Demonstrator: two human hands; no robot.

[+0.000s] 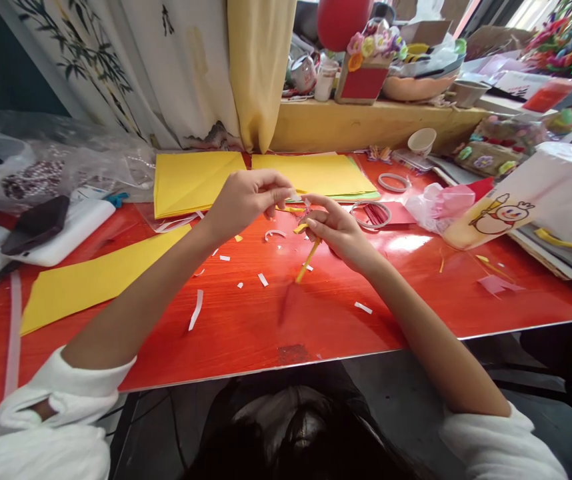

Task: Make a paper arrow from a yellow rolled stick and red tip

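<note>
Bright light from beyond the red table (246, 347) glares on its top, leaving the floor (401, 393) beneath it dim.

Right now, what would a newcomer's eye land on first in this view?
Probably the bright red table, with the left hand and right hand close together above its middle, the right one holding a yellow strip. Next, the yellow sheets at the back and the cartoon-printed cup on the right.
</note>
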